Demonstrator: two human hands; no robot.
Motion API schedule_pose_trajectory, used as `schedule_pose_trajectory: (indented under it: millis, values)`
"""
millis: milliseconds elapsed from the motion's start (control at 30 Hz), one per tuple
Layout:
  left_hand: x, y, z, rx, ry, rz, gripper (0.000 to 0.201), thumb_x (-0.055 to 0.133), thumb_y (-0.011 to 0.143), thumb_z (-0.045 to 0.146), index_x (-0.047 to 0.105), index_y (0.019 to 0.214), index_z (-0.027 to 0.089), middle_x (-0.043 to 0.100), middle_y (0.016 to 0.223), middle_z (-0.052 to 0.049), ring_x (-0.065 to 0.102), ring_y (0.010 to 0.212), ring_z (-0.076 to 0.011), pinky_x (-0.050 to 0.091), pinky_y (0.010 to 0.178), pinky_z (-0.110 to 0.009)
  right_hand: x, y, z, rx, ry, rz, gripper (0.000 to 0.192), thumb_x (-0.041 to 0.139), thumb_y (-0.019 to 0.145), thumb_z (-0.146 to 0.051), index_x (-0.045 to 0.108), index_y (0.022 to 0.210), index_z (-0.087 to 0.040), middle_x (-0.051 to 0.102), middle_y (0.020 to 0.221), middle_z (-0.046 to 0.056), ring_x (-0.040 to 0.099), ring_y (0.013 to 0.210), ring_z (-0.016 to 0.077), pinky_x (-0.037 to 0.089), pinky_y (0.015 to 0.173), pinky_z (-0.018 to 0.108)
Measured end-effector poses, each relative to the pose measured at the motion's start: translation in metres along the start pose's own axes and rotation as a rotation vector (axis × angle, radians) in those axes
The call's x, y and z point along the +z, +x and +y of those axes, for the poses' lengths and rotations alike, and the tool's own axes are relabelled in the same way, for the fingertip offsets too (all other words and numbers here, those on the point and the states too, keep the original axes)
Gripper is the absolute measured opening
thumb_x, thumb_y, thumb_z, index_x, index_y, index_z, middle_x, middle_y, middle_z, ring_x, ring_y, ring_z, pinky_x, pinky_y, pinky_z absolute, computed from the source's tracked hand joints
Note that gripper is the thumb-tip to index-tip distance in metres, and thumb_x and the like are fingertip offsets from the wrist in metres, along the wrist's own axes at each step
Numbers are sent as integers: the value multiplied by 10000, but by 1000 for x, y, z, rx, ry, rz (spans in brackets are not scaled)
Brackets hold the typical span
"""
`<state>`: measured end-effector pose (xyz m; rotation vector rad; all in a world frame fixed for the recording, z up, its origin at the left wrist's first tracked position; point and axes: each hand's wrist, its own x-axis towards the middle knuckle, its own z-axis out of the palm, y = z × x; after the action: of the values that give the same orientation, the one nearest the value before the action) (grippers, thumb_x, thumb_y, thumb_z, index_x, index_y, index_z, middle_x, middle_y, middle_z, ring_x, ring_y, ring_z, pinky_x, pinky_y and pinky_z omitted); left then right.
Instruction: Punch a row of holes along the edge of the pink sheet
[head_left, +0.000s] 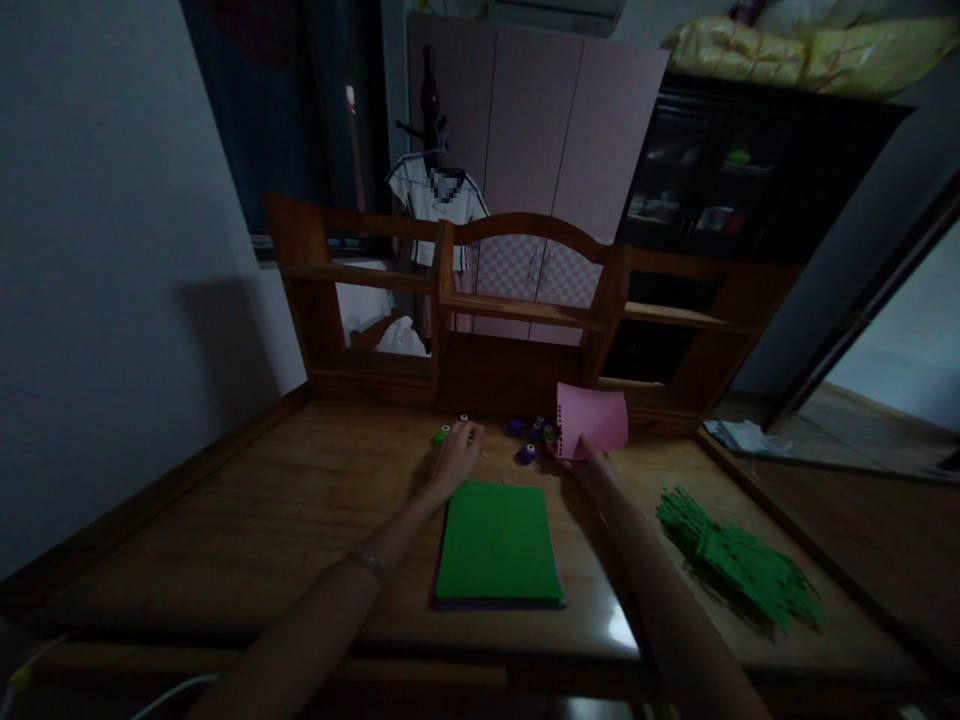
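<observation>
A pink sheet of paper with a row of small holes along its left edge is held up by my right hand, fingers closed on its lower edge. Toward the back of the desk, my left hand has its fingers drawn together; what they hold, if anything, is too small to make out. Right beside it is a small green piece with a white round end. Several small purple pieces with white round ends lie between my hands. In front of them rests a neat stack of paper with a green top sheet.
A pile of green fringed paper strips lies on the right of the wooden desk. Along the desk's back stands a wooden shelf unit. A wall borders the left side.
</observation>
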<state>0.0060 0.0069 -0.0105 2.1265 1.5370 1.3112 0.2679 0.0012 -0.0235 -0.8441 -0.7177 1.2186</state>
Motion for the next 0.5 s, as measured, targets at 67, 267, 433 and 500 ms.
schedule_pose_trajectory:
  millis: [67, 267, 433, 500]
  values:
    - [0, 0, 0, 2, -3, 1, 289, 340, 935, 326, 579, 849, 189, 582, 909, -65, 546, 890, -172, 400, 815, -286, 2, -3, 0, 0, -28, 22, 370, 611, 756, -388, 585, 1022, -131, 693, 928, 89, 668, 835, 240, 547, 774, 418]
    - [-1, -1, 1, -15, 2, -3, 280, 351, 933, 319, 585, 851, 190, 585, 927, -65, 550, 899, -173, 402, 829, -291, 4, -9, -6, 4, -102, 121, 297, 593, 777, -410, 594, 918, -149, 702, 803, 71, 675, 691, 216, 575, 697, 357]
    - [1, 0, -1, -21, -8, -3, 277, 350, 935, 312, 587, 860, 191, 584, 940, -63, 550, 916, -172, 404, 847, -295, 12, -20, -12, -1, -133, 122, 331, 593, 772, -431, 603, 921, -136, 697, 768, 81, 670, 637, 219, 566, 634, 340]
    - [2, 1, -3, -24, -7, -6, 271, 357, 933, 313, 587, 863, 189, 583, 947, -65, 546, 917, -174, 405, 845, -300, 18, -26, -15, -28, -113, 119, 329, 593, 776, -422, 611, 901, -118, 695, 750, 90, 662, 605, 215, 558, 586, 320]
